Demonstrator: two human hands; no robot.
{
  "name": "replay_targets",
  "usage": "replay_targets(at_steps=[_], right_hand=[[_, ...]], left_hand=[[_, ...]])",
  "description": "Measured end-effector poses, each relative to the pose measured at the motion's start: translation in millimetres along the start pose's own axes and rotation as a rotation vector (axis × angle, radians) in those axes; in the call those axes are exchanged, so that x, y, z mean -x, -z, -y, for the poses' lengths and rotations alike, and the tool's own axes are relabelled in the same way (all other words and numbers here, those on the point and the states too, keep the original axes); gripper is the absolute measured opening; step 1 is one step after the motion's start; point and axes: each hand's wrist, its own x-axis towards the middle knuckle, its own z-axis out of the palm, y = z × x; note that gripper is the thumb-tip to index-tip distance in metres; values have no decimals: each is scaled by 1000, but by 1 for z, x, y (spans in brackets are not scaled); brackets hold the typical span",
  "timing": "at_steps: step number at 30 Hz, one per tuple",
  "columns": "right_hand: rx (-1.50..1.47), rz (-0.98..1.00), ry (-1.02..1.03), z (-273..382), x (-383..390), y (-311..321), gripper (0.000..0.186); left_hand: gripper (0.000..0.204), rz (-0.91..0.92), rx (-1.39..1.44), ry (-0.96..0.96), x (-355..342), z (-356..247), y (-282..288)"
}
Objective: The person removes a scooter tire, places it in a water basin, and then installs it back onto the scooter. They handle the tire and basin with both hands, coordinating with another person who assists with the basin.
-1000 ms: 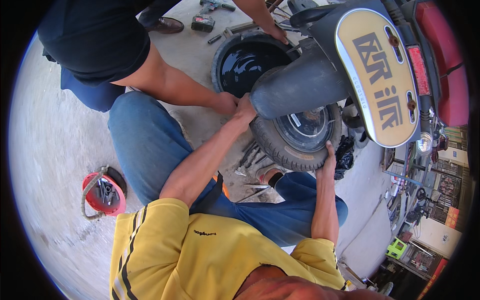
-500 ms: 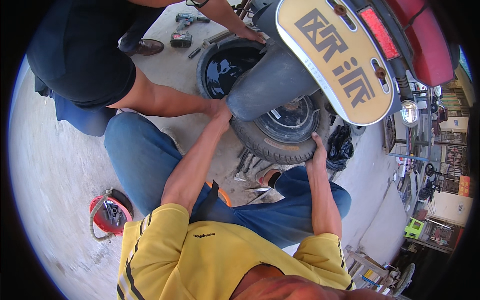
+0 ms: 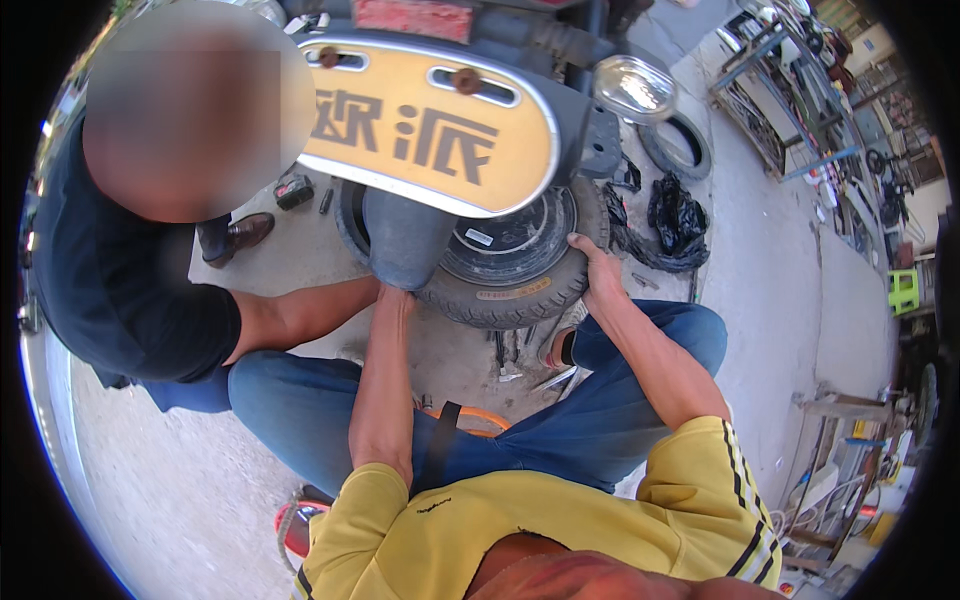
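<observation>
Co-worker's head (image 3: 195,115) entered view; right hand (image 3: 600,272) clamped black rubber tyre (image 3: 505,310); left hand (image 3: 396,299), hold unclear; rounded yellow plate (image 3: 400,90) bore lettering (image 3: 455,150).

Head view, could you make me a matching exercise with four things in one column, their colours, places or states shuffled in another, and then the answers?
1. Right hand
2. Panel
3. Stool
4. Plastic bag

A. Bright green
B. Black and crumpled
C. Gripping the tire
D. Yellow with dark lettering

Pairs: 1-C, 2-D, 3-A, 4-B
</observation>
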Motion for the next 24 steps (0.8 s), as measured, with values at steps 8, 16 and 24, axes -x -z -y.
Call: replay_targets(at_steps=[8, 16, 24], right_hand=[[-51, -20, -1, -10, -4, 5, 48], [-159, 10, -53, -8, 5, -5, 49], [-108, -43, -20, -14, -5, -8, 49]], left_hand=[[67, 70, -12, 120, 3, -15, 1], [72, 191, 32, 293, -12, -25, 14], [72, 314, -7, 294, -11, -33, 9]])
